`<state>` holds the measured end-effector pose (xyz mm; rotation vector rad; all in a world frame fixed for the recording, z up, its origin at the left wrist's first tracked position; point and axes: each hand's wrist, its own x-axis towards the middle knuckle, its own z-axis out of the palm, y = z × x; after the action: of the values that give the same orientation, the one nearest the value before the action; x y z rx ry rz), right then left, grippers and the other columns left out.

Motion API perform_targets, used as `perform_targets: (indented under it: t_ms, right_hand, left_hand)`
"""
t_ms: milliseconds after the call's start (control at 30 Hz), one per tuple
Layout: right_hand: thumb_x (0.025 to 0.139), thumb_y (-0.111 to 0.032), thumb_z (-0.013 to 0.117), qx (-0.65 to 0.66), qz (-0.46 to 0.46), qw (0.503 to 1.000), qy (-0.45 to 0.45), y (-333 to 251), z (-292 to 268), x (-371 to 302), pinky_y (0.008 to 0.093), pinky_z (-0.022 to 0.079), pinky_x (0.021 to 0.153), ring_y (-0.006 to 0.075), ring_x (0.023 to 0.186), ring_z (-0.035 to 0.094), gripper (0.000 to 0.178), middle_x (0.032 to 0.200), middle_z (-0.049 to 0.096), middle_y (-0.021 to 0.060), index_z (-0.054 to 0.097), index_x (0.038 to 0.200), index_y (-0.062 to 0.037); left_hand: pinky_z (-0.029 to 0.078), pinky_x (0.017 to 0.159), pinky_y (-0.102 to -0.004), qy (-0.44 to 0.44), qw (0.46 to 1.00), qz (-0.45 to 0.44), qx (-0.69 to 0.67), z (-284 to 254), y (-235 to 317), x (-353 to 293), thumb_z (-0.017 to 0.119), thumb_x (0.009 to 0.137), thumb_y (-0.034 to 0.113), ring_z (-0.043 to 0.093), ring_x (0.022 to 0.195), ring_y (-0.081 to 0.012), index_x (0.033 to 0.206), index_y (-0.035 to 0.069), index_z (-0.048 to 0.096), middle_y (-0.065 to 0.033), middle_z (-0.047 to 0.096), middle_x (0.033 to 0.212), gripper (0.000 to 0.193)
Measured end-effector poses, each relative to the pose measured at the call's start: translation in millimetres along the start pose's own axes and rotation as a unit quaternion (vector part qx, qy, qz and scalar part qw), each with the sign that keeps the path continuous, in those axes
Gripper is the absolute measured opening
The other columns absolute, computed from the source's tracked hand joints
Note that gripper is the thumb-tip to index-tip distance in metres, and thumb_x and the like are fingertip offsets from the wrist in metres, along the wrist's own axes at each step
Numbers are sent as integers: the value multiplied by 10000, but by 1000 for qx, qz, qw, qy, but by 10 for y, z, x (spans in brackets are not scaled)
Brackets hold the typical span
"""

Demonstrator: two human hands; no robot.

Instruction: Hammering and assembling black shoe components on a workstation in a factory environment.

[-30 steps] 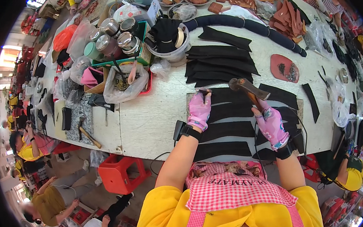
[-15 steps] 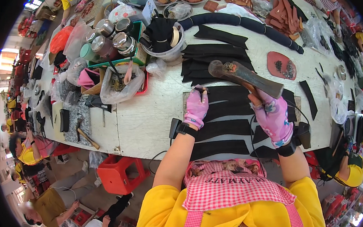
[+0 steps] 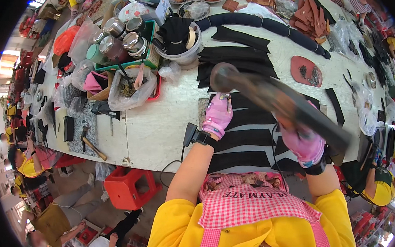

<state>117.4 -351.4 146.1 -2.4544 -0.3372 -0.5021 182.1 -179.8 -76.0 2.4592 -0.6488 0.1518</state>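
My left hand (image 3: 217, 113), in a pink fingerless glove, is closed over the near edge of the stacked black pieces (image 3: 237, 59). A small metal tool (image 3: 226, 96) with a round, shiny end pokes up from its fingers; the rest of it is hidden. My right hand (image 3: 300, 141), gloved in pink floral cloth, grips a hammer (image 3: 274, 96). Motion smears the hammer, its round face being close above my left hand. Several black strips (image 3: 245, 139) lie in rows on the table between my wrists.
On the left stand a green crate (image 3: 149, 57) of steel jars, a white bucket (image 3: 191, 53) and a plastic-lined box (image 3: 132, 93). A second hammer (image 3: 92, 145) lies on a stone slab (image 3: 83, 128). A red pad (image 3: 306, 71) sits at right. Co-workers flank the table.
The hammer's round face has come nearer my left hand, and its other end has swung right and nearer me. My left hand has shifted slightly right, showing the tool's shiny end.
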Motion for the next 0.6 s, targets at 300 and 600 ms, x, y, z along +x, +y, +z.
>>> perform_targets:
  t_ms: [300,600]
  right_hand:
    - [861,-208,538,-80,195,957,-200,657,548,-352,403,461,561,329,633,589,377,695,582,152,478,1233,-194]
    - [844,-219,568,-100,172,968,-155,435,425,-1222,391,466,523,301,609,588,460,700,576,108,435,1284,-235]
  left_hand:
    - [476,651,-403,5,983,-72,-167,-40,127,75,527,856,162,578,733,-348,862,29,557,-167,582,821,137]
    - [507,670,-237,5,753,-361,-550,-346,68,-189,569,865,76,564,727,-102,923,28,551,-28,559,847,77]
